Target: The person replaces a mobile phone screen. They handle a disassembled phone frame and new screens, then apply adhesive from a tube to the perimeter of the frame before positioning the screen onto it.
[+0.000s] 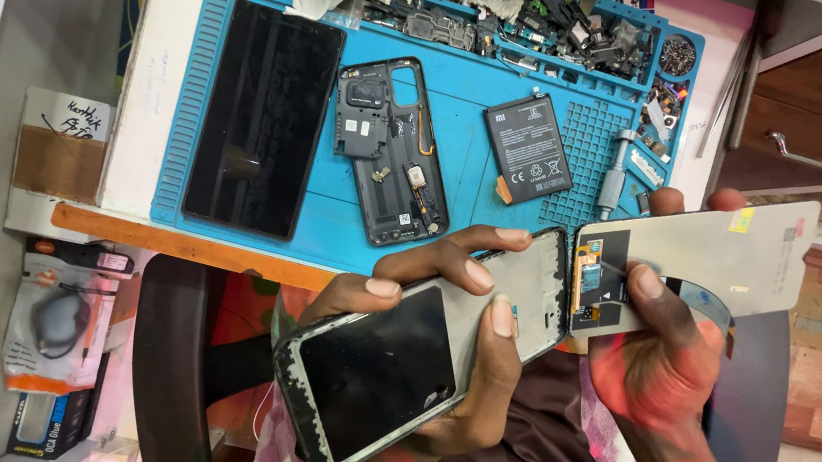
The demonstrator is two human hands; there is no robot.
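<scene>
My left hand [490,374] grips an opened phone frame [385,374] with a dark inner plate, thumb across its middle and fingers wrapped over the upper edge. My right hand [659,358] holds a detached display panel [725,261], grey back side up, thumb pressed near its black flex-cable end [596,278]. That end meets the frame's right edge. Both are held above my lap, just below the table's edge.
A blue work mat [457,86] holds a black glass panel [261,115], a phone mid-housing [391,152], a black battery [527,149], a metal-handled screwdriver [615,176] and compartments of small parts [551,12]. A drawer handle [806,158] is at the right; boxes [63,325] lie at the left.
</scene>
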